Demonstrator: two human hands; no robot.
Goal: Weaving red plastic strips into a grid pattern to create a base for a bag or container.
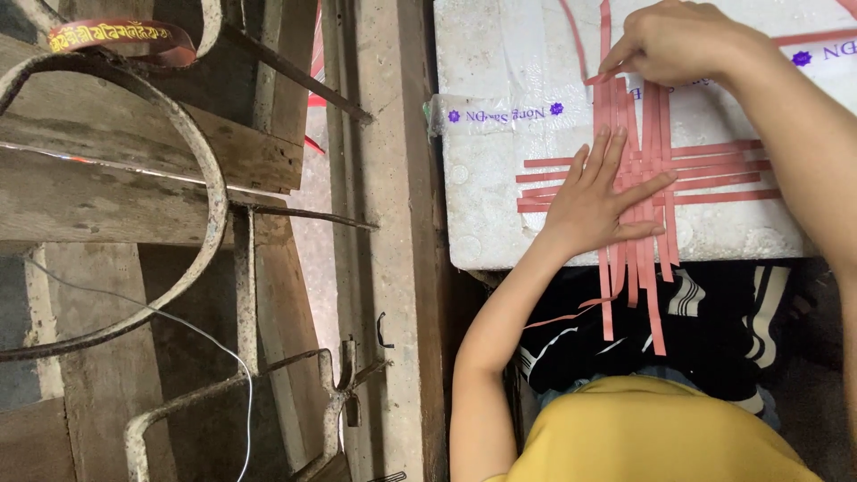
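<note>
Several flat pink strips (705, 170) lie crossed over one another in a woven patch on a white foam box lid (486, 178). My left hand (603, 196) lies flat on the weave with its fingers spread, pressing the strips down. My right hand (678, 40) is at the far side of the weave and pinches the end of one lengthwise pink strip (605, 85) between thumb and fingers. The near ends of the lengthwise strips hang over the lid's front edge above my lap.
A strip of clear tape (500, 112) runs across the foam lid. Left of the box stand a concrete post (384, 223), rough wooden planks (107, 187) and curved rusty metal bars (210, 178). A thin white wire (214, 344) trails down. Dark trousers with white stripes (714, 312) lie below.
</note>
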